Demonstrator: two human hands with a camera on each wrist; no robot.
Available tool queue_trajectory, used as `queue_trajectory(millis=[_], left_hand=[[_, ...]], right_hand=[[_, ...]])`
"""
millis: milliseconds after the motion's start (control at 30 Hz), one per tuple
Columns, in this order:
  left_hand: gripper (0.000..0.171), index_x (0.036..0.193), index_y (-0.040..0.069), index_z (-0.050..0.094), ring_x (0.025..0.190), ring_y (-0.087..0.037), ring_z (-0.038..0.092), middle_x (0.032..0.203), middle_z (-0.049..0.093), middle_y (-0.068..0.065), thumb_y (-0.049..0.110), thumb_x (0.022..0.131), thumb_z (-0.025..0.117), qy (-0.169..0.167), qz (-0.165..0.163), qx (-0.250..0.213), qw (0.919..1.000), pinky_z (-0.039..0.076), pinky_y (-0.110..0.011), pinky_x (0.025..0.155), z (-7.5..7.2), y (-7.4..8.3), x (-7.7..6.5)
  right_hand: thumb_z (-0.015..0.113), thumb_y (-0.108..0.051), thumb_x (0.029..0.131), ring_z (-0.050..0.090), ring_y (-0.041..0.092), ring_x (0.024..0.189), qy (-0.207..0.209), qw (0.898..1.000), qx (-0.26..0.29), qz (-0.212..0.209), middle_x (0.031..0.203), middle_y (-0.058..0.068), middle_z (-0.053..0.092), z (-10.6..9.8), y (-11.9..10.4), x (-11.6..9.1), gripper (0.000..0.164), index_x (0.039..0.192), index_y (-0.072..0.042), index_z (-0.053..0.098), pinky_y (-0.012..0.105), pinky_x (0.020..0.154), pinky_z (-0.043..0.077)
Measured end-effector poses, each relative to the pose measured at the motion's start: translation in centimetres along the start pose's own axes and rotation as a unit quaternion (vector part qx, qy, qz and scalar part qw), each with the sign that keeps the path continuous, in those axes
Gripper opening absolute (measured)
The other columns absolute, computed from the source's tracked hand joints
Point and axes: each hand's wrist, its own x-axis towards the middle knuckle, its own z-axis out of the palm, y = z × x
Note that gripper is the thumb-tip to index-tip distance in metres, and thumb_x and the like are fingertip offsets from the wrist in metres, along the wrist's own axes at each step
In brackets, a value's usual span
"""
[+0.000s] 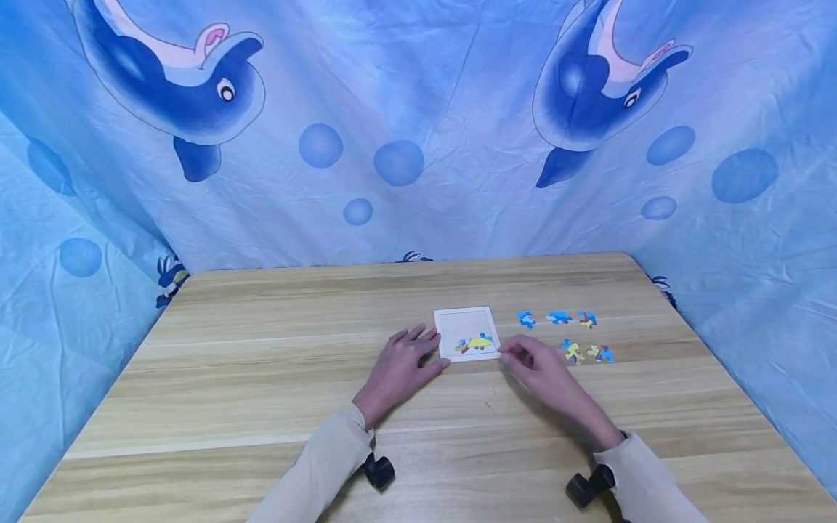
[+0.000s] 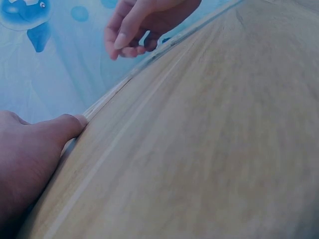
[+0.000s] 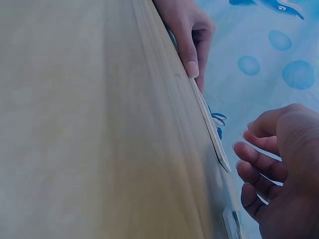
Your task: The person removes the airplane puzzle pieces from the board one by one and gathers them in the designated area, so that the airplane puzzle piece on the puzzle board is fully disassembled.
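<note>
A white square puzzle tray (image 1: pixel 466 324) lies on the table, with joined yellow and blue jigsaw pieces (image 1: pixel 479 342) along its lower inside edge. My left hand (image 1: pixel 403 365) rests at the tray's left side, fingers extended, the thumb touching its near left corner. In the right wrist view, that thumb (image 3: pixel 191 65) lies against the tray's edge. My right hand (image 1: pixel 538 367) is beside the near right corner, its fingers loosely curled. Seen from the left wrist, the right hand (image 2: pixel 144 25) is raised above the table line with nothing visible between its fingertips.
Several loose jigsaw pieces lie in two rows to the right of the tray, among them a blue one (image 1: pixel 559 317) and a yellow-and-blue one (image 1: pixel 572 351). A blue dolphin-print cloth (image 1: pixel 445 211) hangs behind the wooden table (image 1: pixel 261 349).
</note>
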Motion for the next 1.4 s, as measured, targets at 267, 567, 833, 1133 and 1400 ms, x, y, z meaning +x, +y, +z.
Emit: queue_trajectory(millis=[267,567,833,1133,1400], left_hand=[[0.056,0.137,0.006,0.067,0.14,-0.032,0.05,0.142,0.063,-0.008,0.048,0.101,0.064,0.006,0.005,0.003,1.0,0.036,-0.053,0.116,0.0,0.0,0.0],[0.056,0.136,0.005,0.068,0.139,-0.032,0.051,0.141,0.063,-0.009,0.046,0.1,0.066,0.015,0.012,0.003,0.9998,0.037,-0.052,0.116,0.1,-0.1,0.0],[0.057,0.137,0.004,0.067,0.139,-0.032,0.051,0.141,0.063,-0.009,0.047,0.1,0.066,0.014,0.012,0.005,0.9998,0.036,-0.052,0.116,0.2,-0.1,0.0],[0.056,0.137,0.004,0.068,0.139,-0.032,0.051,0.141,0.063,-0.01,0.047,0.1,0.066,0.015,0.015,0.004,0.9998,0.037,-0.052,0.116,0.1,-0.1,0.0],[0.056,0.137,0.004,0.067,0.139,-0.032,0.051,0.141,0.063,-0.01,0.047,0.1,0.065,0.016,0.018,0.006,0.9997,0.037,-0.053,0.115,0.1,-0.1,0.0]], right_hand=[[0.066,-0.004,0.1,0.057,0.017,0.079,-0.025,1.0,0.015,-0.008,0.088,-0.003,0.063,1.3,-0.7,1.9,0.009,0.108,-0.004,0.07,0.027,0.069,0.051],[0.069,0.0,0.095,0.06,0.015,0.084,-0.03,0.999,-0.009,-0.042,0.089,-0.002,0.064,2.6,-0.9,3.7,0.013,0.109,0.0,0.069,0.032,0.076,0.054],[0.072,-0.002,0.092,0.058,0.019,0.09,-0.039,0.997,-0.054,-0.039,0.093,0.0,0.063,3.1,-1.1,4.4,0.019,0.111,-0.001,0.07,0.037,0.079,0.053],[0.076,-0.013,0.093,0.056,0.029,0.106,-0.047,0.99,-0.131,-0.027,0.107,0.006,0.062,3.5,-1.3,4.5,0.024,0.114,-0.003,0.07,0.046,0.09,0.053],[0.075,-0.015,0.095,0.055,0.031,0.106,-0.058,0.988,-0.142,-0.003,0.107,0.009,0.059,3.2,-1.5,4.7,0.023,0.112,-0.002,0.07,0.047,0.09,0.052]])
